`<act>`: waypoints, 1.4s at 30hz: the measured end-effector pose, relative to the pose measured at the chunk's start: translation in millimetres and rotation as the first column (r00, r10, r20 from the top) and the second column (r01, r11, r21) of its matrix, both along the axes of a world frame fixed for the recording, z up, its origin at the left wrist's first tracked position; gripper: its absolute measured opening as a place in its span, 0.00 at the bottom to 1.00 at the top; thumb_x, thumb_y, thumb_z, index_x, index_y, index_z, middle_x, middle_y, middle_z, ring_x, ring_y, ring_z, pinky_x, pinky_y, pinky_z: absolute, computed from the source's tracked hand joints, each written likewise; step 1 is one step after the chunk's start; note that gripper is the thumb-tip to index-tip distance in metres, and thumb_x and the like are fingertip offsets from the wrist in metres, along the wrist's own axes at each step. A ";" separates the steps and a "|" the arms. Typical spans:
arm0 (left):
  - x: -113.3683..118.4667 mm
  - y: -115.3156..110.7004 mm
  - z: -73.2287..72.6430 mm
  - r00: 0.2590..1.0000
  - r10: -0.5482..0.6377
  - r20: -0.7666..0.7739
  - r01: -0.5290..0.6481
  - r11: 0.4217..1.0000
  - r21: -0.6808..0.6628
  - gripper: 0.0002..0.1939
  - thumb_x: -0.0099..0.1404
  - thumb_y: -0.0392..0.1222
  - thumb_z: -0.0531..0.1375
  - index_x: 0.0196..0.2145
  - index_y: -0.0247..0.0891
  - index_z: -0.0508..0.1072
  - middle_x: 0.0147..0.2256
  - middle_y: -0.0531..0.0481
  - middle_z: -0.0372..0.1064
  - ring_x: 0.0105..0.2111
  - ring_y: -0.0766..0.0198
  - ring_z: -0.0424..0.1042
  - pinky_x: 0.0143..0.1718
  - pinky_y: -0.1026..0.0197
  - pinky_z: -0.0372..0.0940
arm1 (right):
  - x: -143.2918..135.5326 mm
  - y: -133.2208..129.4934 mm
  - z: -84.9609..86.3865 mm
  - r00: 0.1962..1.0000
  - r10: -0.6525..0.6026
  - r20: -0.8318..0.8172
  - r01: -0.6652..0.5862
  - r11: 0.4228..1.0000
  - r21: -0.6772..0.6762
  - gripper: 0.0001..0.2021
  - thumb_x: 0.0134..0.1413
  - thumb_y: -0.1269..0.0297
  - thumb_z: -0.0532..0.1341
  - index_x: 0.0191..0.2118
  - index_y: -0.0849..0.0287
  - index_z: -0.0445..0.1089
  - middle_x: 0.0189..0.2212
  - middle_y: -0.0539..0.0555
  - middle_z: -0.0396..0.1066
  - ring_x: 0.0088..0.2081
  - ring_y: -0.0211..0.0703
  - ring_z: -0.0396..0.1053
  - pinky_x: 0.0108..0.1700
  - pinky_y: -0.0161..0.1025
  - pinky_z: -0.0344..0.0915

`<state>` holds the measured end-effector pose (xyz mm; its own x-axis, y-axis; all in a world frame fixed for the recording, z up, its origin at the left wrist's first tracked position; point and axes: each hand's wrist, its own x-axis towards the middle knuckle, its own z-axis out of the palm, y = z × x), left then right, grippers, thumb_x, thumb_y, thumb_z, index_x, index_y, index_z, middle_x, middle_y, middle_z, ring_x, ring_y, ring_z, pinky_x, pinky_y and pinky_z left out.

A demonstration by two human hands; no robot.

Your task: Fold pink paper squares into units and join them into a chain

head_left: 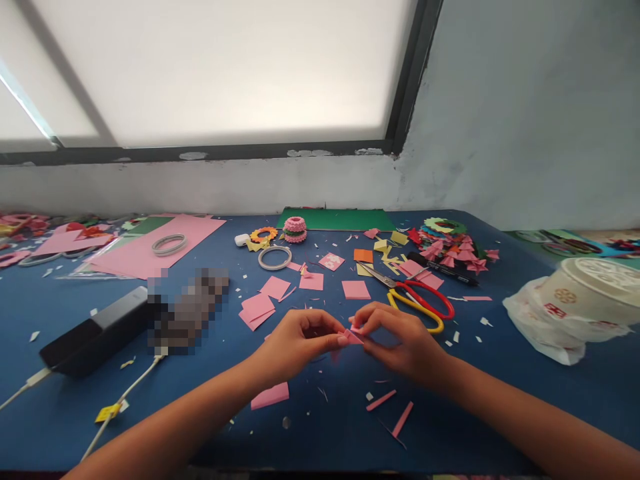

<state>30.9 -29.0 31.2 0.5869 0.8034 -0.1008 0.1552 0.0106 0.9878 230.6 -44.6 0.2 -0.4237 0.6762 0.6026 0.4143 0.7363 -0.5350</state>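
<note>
Between my two hands, just above the blue table, is a small folded piece of pink paper (354, 337). My left hand (307, 337) pinches its left side between thumb and fingertips. From the right, my right hand (400, 337) grips the other side, its fingers closed and partly hiding the paper. Scissors (419, 301) with red and yellow handles lie just beyond my right hand. Pink paper squares (257, 309) are scattered past my left hand, and another pink piece (270, 396) rests below it. Narrow pink strips (381, 401) lie nearer me on the right.
A black box-shaped device (95, 333) with a cable sits at left, beside a blurred-out object (187, 313). Tape rolls (275, 258) and large pink sheets (150, 257) lie farther back. A black marker (443, 269) and a bagged tub (575, 300) are at right.
</note>
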 end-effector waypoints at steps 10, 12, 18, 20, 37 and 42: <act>-0.4 -0.4 -2.1 1.000 0.000 0.005 0.000 1.000 -0.018 0.11 0.56 0.46 0.62 0.30 0.34 0.73 0.22 0.54 0.69 0.23 0.71 0.67 0.28 0.66 0.59 | 1.0 9.3 -0.5 0.985 -0.062 -0.159 -0.004 0.924 -0.383 0.10 0.50 0.63 0.61 0.24 0.58 0.60 0.29 0.52 0.69 0.30 0.38 0.69 0.32 0.36 0.68; -1.6 0.1 -2.4 1.000 0.006 -0.009 -0.006 1.000 -0.005 0.11 0.57 0.47 0.62 0.31 0.35 0.73 0.22 0.54 0.69 0.23 0.70 0.67 0.29 0.65 0.60 | 2.0 15.4 -1.9 0.974 -0.104 -0.201 -0.009 0.869 -0.495 0.10 0.46 0.59 0.64 0.25 0.59 0.65 0.30 0.52 0.69 0.33 0.40 0.69 0.34 0.37 0.68; -3.4 2.2 -4.2 1.000 0.017 -0.009 -0.017 1.000 0.022 0.12 0.57 0.47 0.61 0.32 0.35 0.74 0.26 0.50 0.72 0.26 0.68 0.68 0.32 0.63 0.62 | 6.9 18.3 -1.5 0.919 -0.169 -0.358 -0.167 0.654 -0.738 0.14 0.41 0.57 0.67 0.36 0.57 0.72 0.38 0.53 0.70 0.40 0.42 0.70 0.46 0.42 0.64; -3.3 2.9 -4.5 0.999 0.026 -0.018 -0.026 0.999 0.023 0.12 0.57 0.47 0.61 0.32 0.35 0.74 0.26 0.50 0.72 0.26 0.68 0.68 0.31 0.63 0.62 | 7.4 15.9 0.9 0.887 -0.189 -0.421 -0.238 0.595 -0.768 0.15 0.40 0.58 0.68 0.37 0.55 0.71 0.37 0.51 0.70 0.41 0.42 0.71 0.47 0.40 0.64; -0.9 1.3 -7.6 0.995 0.045 -0.089 -0.039 0.997 0.061 0.11 0.57 0.43 0.60 0.31 0.33 0.77 0.23 0.49 0.71 0.23 0.67 0.67 0.27 0.66 0.61 | 3.2 8.7 10.3 0.919 -0.184 -0.350 -0.177 0.599 -0.781 0.13 0.40 0.60 0.68 0.34 0.58 0.71 0.28 0.49 0.71 0.32 0.37 0.70 0.38 0.36 0.65; -1.5 0.1 -7.5 0.982 0.084 -0.168 -0.051 0.980 0.191 0.13 0.58 0.47 0.59 0.32 0.35 0.78 0.23 0.49 0.72 0.23 0.67 0.67 0.25 0.67 0.60 | 4.0 8.2 10.7 0.935 -0.159 -0.316 -0.143 0.648 -0.748 0.11 0.42 0.59 0.67 0.31 0.58 0.71 0.29 0.49 0.71 0.33 0.37 0.70 0.38 0.36 0.66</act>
<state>29.4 -28.8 23.7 0.5169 0.8550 -0.0424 0.3302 -0.1534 0.9314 234.5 -36.5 10.9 -0.2979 0.9544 -0.0201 0.1088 0.0131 -0.9940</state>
